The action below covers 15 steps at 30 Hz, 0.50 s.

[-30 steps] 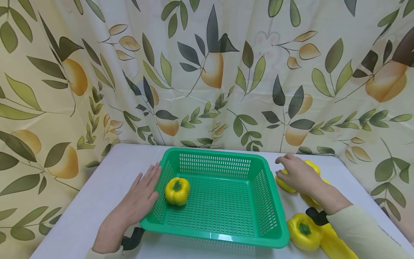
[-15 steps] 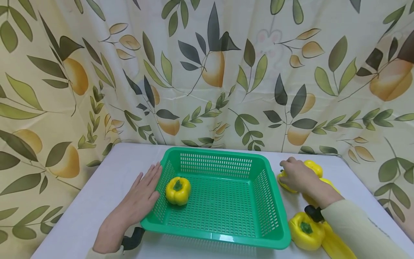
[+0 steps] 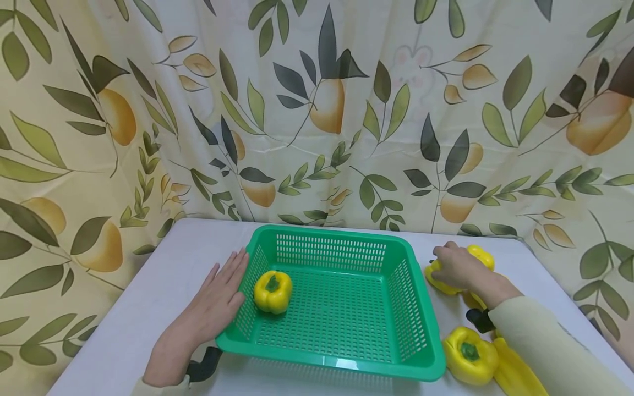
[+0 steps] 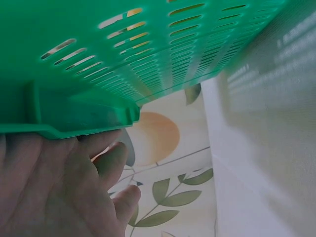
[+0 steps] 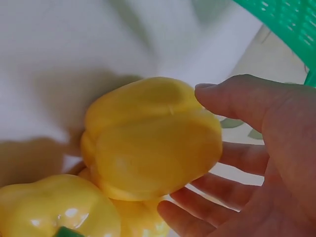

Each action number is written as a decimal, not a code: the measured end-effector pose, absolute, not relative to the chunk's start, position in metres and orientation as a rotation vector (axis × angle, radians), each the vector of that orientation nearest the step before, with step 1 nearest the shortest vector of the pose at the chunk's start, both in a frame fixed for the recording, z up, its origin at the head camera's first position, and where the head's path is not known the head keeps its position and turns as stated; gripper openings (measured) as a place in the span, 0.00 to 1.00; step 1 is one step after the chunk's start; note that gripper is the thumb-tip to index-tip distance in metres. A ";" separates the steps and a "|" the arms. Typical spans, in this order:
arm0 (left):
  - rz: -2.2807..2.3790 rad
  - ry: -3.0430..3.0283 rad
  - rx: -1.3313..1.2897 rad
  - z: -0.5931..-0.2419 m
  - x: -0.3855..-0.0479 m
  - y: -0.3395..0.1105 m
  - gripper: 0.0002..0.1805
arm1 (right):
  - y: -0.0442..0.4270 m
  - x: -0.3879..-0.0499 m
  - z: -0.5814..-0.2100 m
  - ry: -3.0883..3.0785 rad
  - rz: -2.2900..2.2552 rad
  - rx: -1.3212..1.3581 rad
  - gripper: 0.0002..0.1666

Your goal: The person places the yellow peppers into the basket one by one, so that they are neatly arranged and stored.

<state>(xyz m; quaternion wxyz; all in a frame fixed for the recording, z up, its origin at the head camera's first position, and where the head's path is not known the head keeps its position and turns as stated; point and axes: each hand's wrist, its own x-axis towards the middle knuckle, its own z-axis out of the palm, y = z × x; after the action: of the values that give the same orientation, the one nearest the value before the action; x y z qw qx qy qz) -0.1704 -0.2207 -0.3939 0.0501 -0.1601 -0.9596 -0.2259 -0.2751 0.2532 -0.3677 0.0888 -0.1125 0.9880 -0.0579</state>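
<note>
- Yellow bell pepper: we count one in the green basket, upright, green stem on top, near the basket's left wall.
- Outside the basket, to its right, we count three clear peppers in the head view: the grasped pepper at the far right side, a back pepper just behind it, and a front pepper beside the near right corner.
- We also see one patch of yellow beneath the right wrist and one long yellow piece by the front pepper — partly covered by the sleeve, so we cannot tell what each is.
- Hands, two: our right hand grasps its pepper, thumb at one side and fingers round the other; our left hand is unclenched, fingers extended along the basket's outer left side, grasping nothing.
- Black wrist pieces, two, one at each wrist; one white table under everything.
- Only the right wrist view shows the thumb and fingers about the pepper clearly, with two more peppers below it — which of the head view's they are, we cannot tell.
- Only the left wrist view shows the basket's slotted outer wall from below, its rim crossing our fingers.
</note>
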 end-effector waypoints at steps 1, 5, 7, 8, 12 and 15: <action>-0.692 -2.924 -0.487 -0.394 -0.170 -0.221 0.35 | 0.254 -0.276 -0.368 2.932 -0.177 -0.333 0.28; -0.699 -2.920 -0.487 -0.394 -0.171 -0.221 0.35 | 0.256 -0.280 -0.371 2.914 -0.171 -0.323 0.27; -0.699 -2.918 -0.488 -0.394 -0.171 -0.222 0.35 | 0.255 -0.282 -0.371 2.918 -0.159 -0.328 0.28; -0.700 -2.918 -0.487 -0.394 -0.171 -0.222 0.35 | 0.255 -0.283 -0.371 2.922 -0.155 -0.339 0.28; -0.703 -2.916 -0.488 -0.395 -0.171 -0.222 0.35 | 0.253 -0.285 -0.370 2.910 -0.162 -0.360 0.29; -0.702 -2.913 -0.490 -0.396 -0.171 -0.222 0.35 | 0.253 -0.286 -0.369 2.872 -0.177 -0.335 0.30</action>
<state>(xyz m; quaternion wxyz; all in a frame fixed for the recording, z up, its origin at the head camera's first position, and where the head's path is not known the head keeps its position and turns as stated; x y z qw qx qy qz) -0.1713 -0.2220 -0.3955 0.0526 -0.1612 -0.9581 -0.2309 -0.2859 0.2529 -0.3690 0.1219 -0.1148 0.9840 -0.0606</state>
